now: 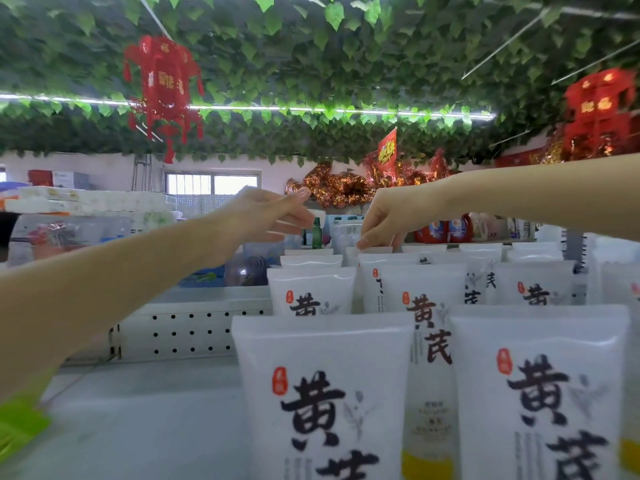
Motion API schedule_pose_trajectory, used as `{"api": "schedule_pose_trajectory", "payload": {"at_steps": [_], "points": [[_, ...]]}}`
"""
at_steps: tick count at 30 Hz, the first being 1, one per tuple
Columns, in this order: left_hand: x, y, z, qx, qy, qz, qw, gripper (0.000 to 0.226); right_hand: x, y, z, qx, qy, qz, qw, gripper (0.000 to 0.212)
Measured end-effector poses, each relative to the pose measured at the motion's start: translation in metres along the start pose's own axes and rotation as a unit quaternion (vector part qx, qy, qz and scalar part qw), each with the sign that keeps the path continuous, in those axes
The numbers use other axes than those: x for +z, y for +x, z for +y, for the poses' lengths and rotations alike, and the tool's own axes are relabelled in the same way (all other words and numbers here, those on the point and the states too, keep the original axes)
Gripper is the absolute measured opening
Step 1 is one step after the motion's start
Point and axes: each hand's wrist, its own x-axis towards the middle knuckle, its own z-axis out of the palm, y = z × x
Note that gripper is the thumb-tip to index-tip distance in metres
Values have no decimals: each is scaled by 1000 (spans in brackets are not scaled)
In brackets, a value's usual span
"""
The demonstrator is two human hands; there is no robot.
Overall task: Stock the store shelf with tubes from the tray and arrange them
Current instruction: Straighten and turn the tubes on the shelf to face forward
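Several white tubes with black characters and a red seal stand upright in rows on the pale shelf [145, 427]; the nearest ones [325, 400] fill the lower right. My right hand [388, 220] reaches over the rows and pinches the top edge of a white tube [372, 251] in the back row. My left hand [266, 216] hovers to the left of it above the back of the shelf, fingers apart and holding nothing. No tray is in view.
A white perforated panel [194, 329] runs along the shelf's back at the left. Behind it are a green bottle [317, 232], stacked white packs [90, 202] and red detergent jugs [446, 230]. Red lanterns [162, 88] hang from a leafy ceiling.
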Motion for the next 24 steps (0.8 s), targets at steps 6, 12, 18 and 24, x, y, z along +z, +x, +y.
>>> {"api": "schedule_pose_trajectory", "payload": {"at_steps": [6, 12, 18, 24], "points": [[-3, -3, 28, 28, 22, -13, 999, 48, -9, -10, -1, 29, -7, 22, 999, 28], [-9, -14, 55, 58, 24, -15, 998, 45, -31, -31, -1, 52, 28, 132, 989, 21], [-9, -34, 99, 96, 90, -35, 991, 47, -46, -101, -37, 37, -2, 139, 990, 27], [4, -62, 148, 156, 95, -46, 982, 48, -49, -182, -67, 75, 12, 173, 982, 39]]}}
